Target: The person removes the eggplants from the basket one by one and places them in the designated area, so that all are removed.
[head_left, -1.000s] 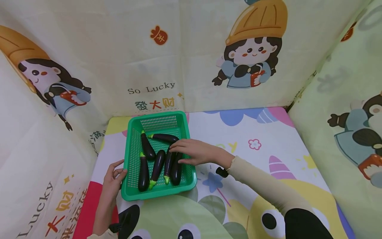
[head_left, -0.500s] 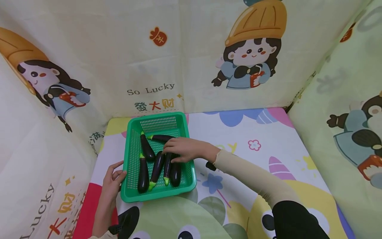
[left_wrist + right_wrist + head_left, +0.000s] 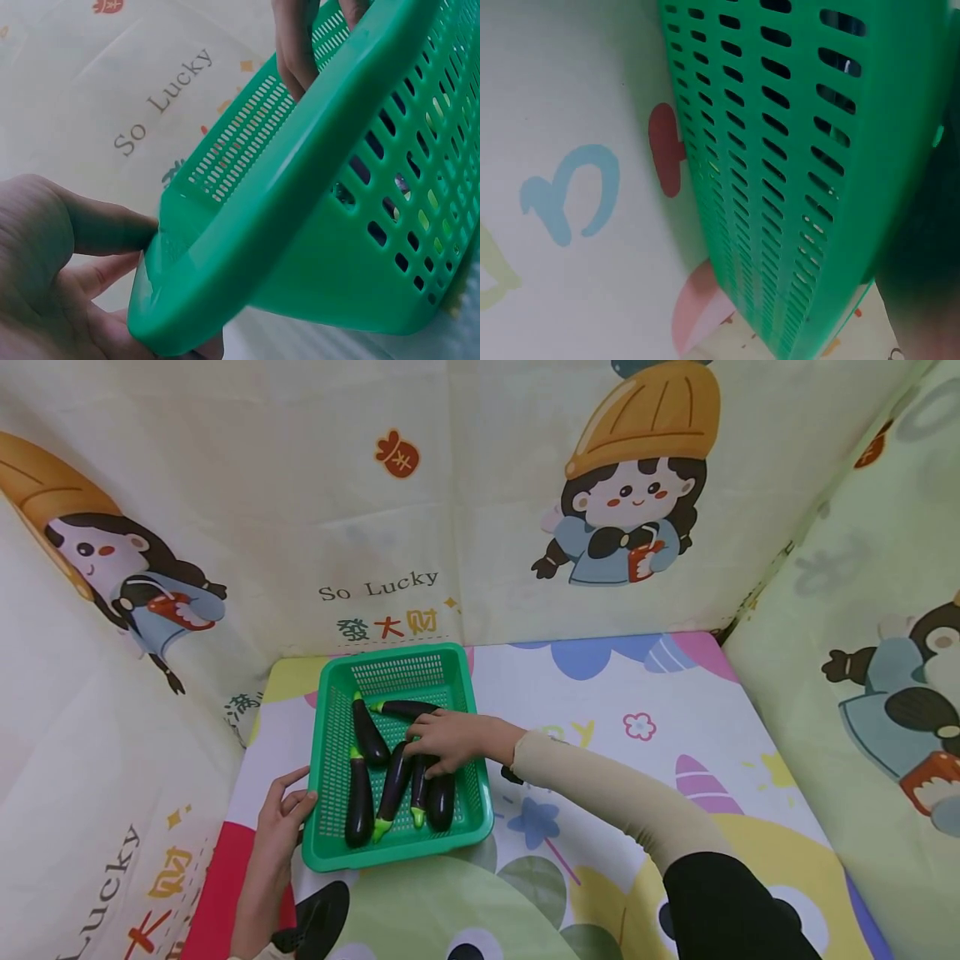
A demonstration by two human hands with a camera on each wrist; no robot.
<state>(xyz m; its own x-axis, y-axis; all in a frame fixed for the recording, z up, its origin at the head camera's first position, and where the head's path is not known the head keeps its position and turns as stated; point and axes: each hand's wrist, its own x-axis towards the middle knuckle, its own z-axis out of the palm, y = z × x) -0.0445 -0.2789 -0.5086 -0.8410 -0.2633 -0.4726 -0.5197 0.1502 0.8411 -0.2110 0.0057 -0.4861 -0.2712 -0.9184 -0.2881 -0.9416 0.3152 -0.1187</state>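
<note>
A green plastic basket (image 3: pixel 397 857) holds several dark purple eggplants (image 3: pixel 360 802) with green stem ends. My left hand (image 3: pixel 281 818) grips its left rim; in the left wrist view the thumb lies against the upper side of the rim (image 3: pixel 247 217) and the fingers sit under it. Over the right half of the basket reaches my right hand (image 3: pixel 457 739), loosely bent, its fingers and thumb apart above the middle eggplants (image 3: pixel 418 789). Whether its fingertips touch them I cannot tell. The right wrist view mostly holds the perforated basket wall (image 3: pixel 772 150).
The basket stands on a table with a colourful cartoon cover (image 3: pixel 600 827), near its left side. Pale printed sheets (image 3: pixel 495 527) rise behind the table and on both sides. A purple horn print (image 3: pixel 701 785) lies to the right of the basket.
My right hand has moved left and lower into the basket, over the middle eggplants. The left hand keeps its hold on the rim. The eggplants have not visibly moved.
</note>
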